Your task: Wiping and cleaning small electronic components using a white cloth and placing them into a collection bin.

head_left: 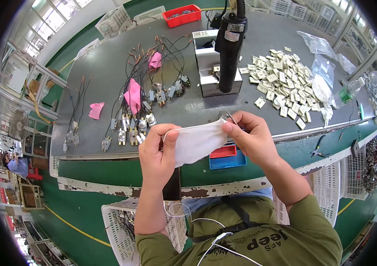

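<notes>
A thin white piece of cloth-like material [199,142] is stretched between my hands above the table's near edge. My left hand [156,153] pinches its left end between thumb and fingers. My right hand [251,133] grips the right end, and a thin metal edge or tool sticks up by its fingertips, too small to make out. Just beyond the hands, a black electric screwdriver [232,53] hangs bit-down over a metal fixture [205,66]. Below the cloth, a small red tray [223,152] and a blue tray [237,162] are partly hidden.
Wired metal assemblies [150,119] and pink scraps [133,96] lie left on the grey tabletop [99,66]. Many small cream blocks [281,80] are heaped right, beside plastic bags [323,66] and a green-tinted bottle [348,93]. Pliers [319,148] lie on the front ledge; a red bin [181,17] stands behind.
</notes>
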Demonstrator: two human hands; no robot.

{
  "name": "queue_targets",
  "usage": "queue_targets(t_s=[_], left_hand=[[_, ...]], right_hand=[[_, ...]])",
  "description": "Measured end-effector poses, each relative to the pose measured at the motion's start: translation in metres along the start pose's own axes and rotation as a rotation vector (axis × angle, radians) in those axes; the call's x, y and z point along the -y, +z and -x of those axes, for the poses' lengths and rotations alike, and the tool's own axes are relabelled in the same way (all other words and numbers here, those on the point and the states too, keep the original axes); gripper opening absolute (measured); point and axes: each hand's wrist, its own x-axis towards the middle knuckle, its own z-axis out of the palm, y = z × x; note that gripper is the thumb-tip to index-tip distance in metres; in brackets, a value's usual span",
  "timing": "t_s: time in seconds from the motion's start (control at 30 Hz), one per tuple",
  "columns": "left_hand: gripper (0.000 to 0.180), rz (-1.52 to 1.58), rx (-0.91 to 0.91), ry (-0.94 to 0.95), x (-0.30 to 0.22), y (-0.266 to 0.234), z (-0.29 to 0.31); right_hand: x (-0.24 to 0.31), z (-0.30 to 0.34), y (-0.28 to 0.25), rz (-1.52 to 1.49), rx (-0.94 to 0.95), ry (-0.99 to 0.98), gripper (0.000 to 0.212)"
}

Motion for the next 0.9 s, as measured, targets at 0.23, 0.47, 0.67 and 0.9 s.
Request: queue_targets(t_s=[0.23,0.47,0.67,0.9], left_hand=[[0.021,-0.213,0.322,-0.116,-0.016,-0.020,-0.017],[0.017,-0.392,0.481,-0.041,-0.024,-0.035,-0.035],[0.011,-0.503,0.490,0.051,-0.034,-0.040,-0.043],[0.011,-0.548,0.478,0.001,-0.039,-0.037,-0.044]], right_hand=[[-0.013,-0.003,0.001,0.040,0.083,0.155,0.029],[-0.018,0.008,0.006,0.064,0.156,0.055,0.024],[0.000,0.023,0.035,-0.086,0.627,0.237,0.031],[-0.010,0.015,0.051,-0.052,0.608,0.151,0.031]])
